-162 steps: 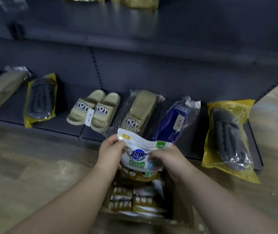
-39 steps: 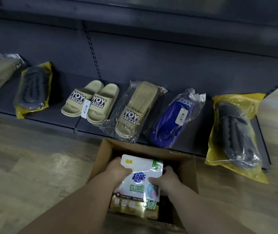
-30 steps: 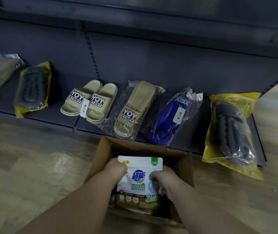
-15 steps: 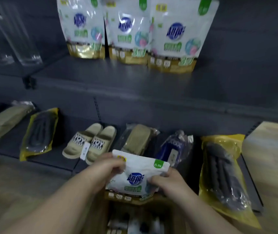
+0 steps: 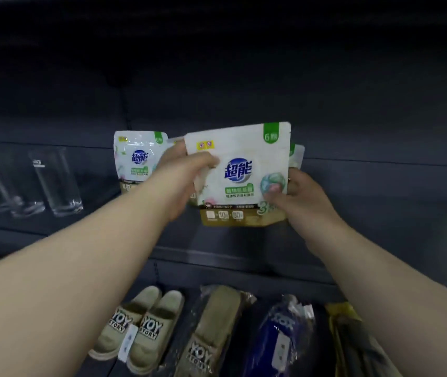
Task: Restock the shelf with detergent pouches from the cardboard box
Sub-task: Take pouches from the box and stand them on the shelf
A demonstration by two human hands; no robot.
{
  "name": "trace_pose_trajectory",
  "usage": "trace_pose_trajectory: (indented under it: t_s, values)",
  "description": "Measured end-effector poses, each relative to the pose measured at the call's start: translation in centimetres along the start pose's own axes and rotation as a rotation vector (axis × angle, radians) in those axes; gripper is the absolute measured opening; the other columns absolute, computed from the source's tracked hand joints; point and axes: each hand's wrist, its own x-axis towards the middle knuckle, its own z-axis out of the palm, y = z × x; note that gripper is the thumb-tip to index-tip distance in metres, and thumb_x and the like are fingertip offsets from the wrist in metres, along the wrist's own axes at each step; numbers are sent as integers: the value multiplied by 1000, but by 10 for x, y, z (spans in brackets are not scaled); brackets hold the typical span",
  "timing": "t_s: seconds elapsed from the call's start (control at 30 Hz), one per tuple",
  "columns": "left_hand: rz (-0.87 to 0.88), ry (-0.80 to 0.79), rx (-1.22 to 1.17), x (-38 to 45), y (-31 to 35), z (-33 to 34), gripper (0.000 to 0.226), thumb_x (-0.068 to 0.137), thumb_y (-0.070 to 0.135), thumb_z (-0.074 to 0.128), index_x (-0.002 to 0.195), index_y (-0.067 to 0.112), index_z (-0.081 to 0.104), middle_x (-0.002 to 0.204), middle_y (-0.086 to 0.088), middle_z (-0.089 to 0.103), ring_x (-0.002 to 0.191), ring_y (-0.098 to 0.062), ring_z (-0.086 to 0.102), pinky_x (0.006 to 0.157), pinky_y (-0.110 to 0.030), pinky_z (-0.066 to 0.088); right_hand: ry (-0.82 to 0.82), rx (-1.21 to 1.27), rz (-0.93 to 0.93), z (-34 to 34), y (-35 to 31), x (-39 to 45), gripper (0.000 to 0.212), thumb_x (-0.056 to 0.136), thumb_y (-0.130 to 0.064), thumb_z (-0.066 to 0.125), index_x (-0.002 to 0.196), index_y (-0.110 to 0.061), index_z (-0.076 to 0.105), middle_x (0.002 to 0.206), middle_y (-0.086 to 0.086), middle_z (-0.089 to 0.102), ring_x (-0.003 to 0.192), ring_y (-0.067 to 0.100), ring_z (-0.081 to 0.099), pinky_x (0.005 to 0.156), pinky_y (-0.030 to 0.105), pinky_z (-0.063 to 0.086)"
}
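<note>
I hold a white detergent pouch (image 5: 240,175) with a blue logo and a gold base upright in both hands, over the dark middle shelf (image 5: 238,242). My left hand (image 5: 187,175) grips its left edge and my right hand (image 5: 299,198) grips its lower right corner. Behind it on the shelf stand other pouches: one (image 5: 138,161) at the left in full sight, another (image 5: 297,155) peeking out at the right. The cardboard box is out of view.
Clear drinking glasses (image 5: 56,180) stand on the same shelf to the left. On the bottom shelf lie beige slippers (image 5: 140,326), a bagged beige slipper (image 5: 211,330), a bagged blue slipper (image 5: 279,336) and a yellow bag (image 5: 352,338). The shelf to the right of the pouches is bare.
Both hands lifted the pouch out of the box and up to the middle shelf. My view rose with it, and the box dropped out of sight.
</note>
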Motion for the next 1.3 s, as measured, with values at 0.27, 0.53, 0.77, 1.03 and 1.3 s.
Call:
trace_pose_trajectory:
  t_s: [0.27,0.53,0.77,1.03,1.3]
  values:
    - [-94,141,584,-19,-100,-8,24,87,17,65,108,24,57,103,5,67,101,-17,62,83,-29,45,-88,-122,83,-4,59,-9,43,81,-17,76,119,-32,64,112,-17,74,107,0,67,96,29,54]
    - [11,-58,769,-18,-114,68,27,83,13,61,108,25,62,102,1,66,97,-17,63,86,-32,51,89,-256,110,-91,72,-13,42,82,-21,79,120,-29,63,111,-17,72,103,5,66,91,30,53]
    - [6,-200,724,-21,-127,146,45,86,16,59,129,29,54,117,6,58,108,-13,58,94,-33,50,161,-312,158,-155,89,3,45,82,-17,74,123,-32,62,112,-11,74,103,13,69,87,40,58]
    - [6,-114,727,-12,-129,143,41,85,14,57,124,25,50,118,1,57,109,-19,58,92,-34,48,111,-328,181,-170,98,24,43,84,-11,72,124,-24,62,115,-8,73,107,14,68,97,43,54]
    - [44,-173,760,-14,-135,145,55,83,18,56,132,41,46,126,10,59,115,-15,56,90,-31,46,165,-314,176,-164,102,24,46,78,-21,81,117,-26,57,114,-10,71,105,14,68,93,43,57]
